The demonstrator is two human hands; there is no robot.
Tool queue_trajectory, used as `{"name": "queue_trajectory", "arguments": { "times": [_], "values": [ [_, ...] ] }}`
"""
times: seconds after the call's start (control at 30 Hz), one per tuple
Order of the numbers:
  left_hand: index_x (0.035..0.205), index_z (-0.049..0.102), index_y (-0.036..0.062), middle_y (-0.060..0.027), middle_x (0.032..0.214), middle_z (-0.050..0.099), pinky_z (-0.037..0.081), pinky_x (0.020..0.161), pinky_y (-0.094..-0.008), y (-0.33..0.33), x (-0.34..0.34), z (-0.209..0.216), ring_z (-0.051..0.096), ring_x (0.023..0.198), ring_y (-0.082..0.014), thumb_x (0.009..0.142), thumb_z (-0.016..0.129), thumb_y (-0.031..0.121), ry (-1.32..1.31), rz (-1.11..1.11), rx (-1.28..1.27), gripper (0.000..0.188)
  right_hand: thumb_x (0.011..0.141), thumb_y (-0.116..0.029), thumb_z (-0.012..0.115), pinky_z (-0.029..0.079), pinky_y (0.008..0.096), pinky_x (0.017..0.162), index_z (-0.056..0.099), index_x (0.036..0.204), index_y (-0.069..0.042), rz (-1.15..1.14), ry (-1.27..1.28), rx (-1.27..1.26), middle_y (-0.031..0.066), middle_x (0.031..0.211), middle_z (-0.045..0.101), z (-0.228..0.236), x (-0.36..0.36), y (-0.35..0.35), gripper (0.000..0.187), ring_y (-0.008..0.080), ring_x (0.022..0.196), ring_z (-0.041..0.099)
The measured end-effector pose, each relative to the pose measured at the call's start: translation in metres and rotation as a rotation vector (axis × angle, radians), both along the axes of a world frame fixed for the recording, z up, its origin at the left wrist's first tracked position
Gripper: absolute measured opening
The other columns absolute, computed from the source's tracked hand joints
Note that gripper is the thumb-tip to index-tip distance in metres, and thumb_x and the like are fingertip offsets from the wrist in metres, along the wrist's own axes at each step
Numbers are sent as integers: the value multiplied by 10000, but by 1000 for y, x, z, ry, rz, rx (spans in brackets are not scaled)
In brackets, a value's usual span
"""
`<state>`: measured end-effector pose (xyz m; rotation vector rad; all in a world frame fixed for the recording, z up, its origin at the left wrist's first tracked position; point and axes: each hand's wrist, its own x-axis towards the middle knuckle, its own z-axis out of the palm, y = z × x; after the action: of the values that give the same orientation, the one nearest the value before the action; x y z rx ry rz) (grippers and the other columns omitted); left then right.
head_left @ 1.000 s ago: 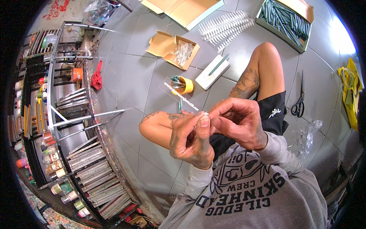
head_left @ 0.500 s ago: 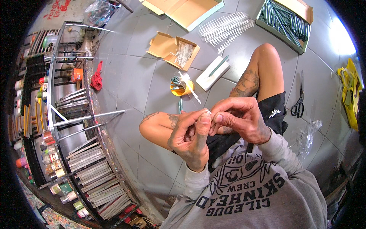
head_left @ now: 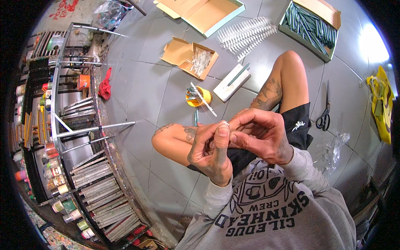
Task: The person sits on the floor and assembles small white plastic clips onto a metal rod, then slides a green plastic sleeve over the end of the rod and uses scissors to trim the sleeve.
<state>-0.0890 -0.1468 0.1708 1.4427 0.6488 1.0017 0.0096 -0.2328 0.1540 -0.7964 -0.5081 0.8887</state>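
Observation:
A clear plastic strip with white print [head_left: 203, 100] slants up from my left hand [head_left: 211, 152], its lower end pinched between thumb and index finger. A small white bit shows at those fingertips. Against them, my right hand [head_left: 264, 135] has its thumb and index finger closed; whatever they grip is hidden. Beyond the strip stands a yellow cup [head_left: 205, 93] holding dark green stick-like pieces. One green pen [head_left: 238, 75] lies on a white block [head_left: 223, 88] to the right of the cup.
A small cardboard box [head_left: 171, 54] holds clear slivers. Several clear strips [head_left: 246, 35] lie in rows beside a box of green pens [head_left: 310, 33] and an open box [head_left: 210, 21]. Scissors [head_left: 323, 118] lie at right, near crumpled plastic [head_left: 336, 150]. A rack [head_left: 60, 129] stands at left.
The strip has turned and now looks narrower, nearly edge-on. Both hands have shifted slightly, my right fingertips pressing closer behind my left thumb.

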Motion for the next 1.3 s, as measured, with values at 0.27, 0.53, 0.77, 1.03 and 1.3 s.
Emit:
{"name": "queue_trajectory", "arguments": {
  "times": [0.27, 0.53, 0.77, 1.03, 1.3],
  "values": [
    [982, 696, -44, -83, 927, 680, 491, 799, -249, -4, 1, 5, 611, 850, -123, 881, 708, 33, -25, 11, -82, 128, 952, 5, 605, 541, 283, 884, 620, 1120, 57, 45, 44, 12, 115, 1068, 688, 5, 3, -3, 177, 146, 995, 655],
    [974, 704, -47, -70, 909, 685, 488, 818, -248, -1, 0, 6, 613, 833, -118, 876, 710, 33, -9, 29, -59, 126, 970, -3, 576, 549, 293, 881, 621, 1118, 54, 64, 102, 25, 122, 1075, 688, 5, 1, -3, 165, 154, 995, 659],
    [971, 707, -40, -91, 889, 702, 487, 884, -265, -2, 0, 5, 633, 813, -131, 874, 706, 33, 16, 53, -79, 121, 962, 0, 571, 570, 301, 859, 611, 1073, 74, 51, 152, 5, 124, 1022, 680, 6, 1, -2, 139, 147, 935, 669],
    [971, 708, -50, -104, 897, 704, 501, 861, -272, -1, -1, 9, 637, 812, -138, 877, 701, 35, 49, 64, -195, 127, 953, 2, 579, 575, 299, 852, 604, 1068, 84, 56, 209, -10, 125, 975, 689, 10, 2, 0, 143, 149, 909, 679],
    [964, 710, -51, -102, 922, 706, 504, 819, -268, -1, -1, 3, 631, 827, -136, 871, 719, 40, 47, 86, -107, 130, 950, -24, 614, 582, 293, 833, 608, 1051, 79, 78, 279, -41, 122, 962, 691, 10, 2, 2, 144, 144, 894, 680]
  ]
}}
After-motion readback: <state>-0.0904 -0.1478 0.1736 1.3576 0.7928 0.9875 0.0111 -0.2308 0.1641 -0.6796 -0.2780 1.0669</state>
